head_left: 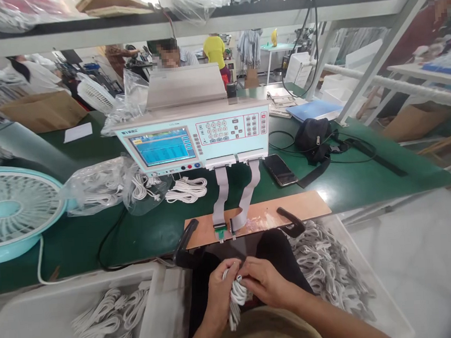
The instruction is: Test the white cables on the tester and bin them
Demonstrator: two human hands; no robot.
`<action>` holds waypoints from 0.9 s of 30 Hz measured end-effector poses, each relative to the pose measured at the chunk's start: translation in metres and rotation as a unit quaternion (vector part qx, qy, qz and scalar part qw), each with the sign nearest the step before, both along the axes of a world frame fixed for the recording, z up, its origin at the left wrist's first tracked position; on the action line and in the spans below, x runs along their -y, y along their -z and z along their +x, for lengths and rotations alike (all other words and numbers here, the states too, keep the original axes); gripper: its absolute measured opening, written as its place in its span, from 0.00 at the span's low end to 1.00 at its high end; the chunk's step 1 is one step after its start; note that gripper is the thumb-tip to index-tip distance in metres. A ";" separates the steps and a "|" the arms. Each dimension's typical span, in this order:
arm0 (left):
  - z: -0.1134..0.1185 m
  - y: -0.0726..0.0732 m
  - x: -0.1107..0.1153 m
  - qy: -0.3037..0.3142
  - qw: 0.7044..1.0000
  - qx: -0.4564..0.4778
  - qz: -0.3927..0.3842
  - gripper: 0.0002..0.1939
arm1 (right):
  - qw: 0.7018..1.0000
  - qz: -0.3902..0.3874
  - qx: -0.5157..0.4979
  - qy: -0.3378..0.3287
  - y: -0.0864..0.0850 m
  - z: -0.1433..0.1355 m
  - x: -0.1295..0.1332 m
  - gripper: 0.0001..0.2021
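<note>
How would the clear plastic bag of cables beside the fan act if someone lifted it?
The bag looks thin and wrinkled, so it would probably sag and crumple. Loosely coiled white cables show near its right end; they might shift or slide out if tilted.

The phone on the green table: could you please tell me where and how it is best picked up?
I'd grip the phone by its two long edges, coming from above and the near side: it lies flat, and its far end sits close to the instrument.
</note>
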State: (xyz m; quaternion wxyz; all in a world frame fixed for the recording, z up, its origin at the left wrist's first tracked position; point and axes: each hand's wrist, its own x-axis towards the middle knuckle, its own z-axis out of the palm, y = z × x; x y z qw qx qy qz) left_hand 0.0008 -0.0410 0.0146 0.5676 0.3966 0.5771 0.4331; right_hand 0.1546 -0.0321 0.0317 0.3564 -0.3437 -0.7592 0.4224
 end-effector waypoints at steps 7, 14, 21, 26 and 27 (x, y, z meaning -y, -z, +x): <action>-0.005 0.000 -0.016 -0.043 0.994 -0.073 0.068 0.15 | 0.940 -0.226 -0.161 0.198 0.019 -0.030 -0.028 0.14; -0.010 0.008 -0.025 -0.071 0.997 -0.041 0.011 0.21 | 0.917 -0.259 -0.195 0.231 0.012 -0.038 -0.037 0.16; -0.015 -0.002 -0.029 -0.018 0.999 -0.034 0.020 0.19 | 0.908 -0.272 -0.212 0.239 0.010 -0.040 -0.037 0.15; -0.028 -0.010 -0.036 0.090 0.992 -0.047 0.076 0.18 | 0.864 -0.356 -0.262 0.242 0.003 -0.045 -0.037 0.17; -0.030 -0.010 -0.037 0.101 0.990 -0.048 0.082 0.18 | 0.854 -0.370 -0.272 0.245 0.002 -0.046 -0.037 0.17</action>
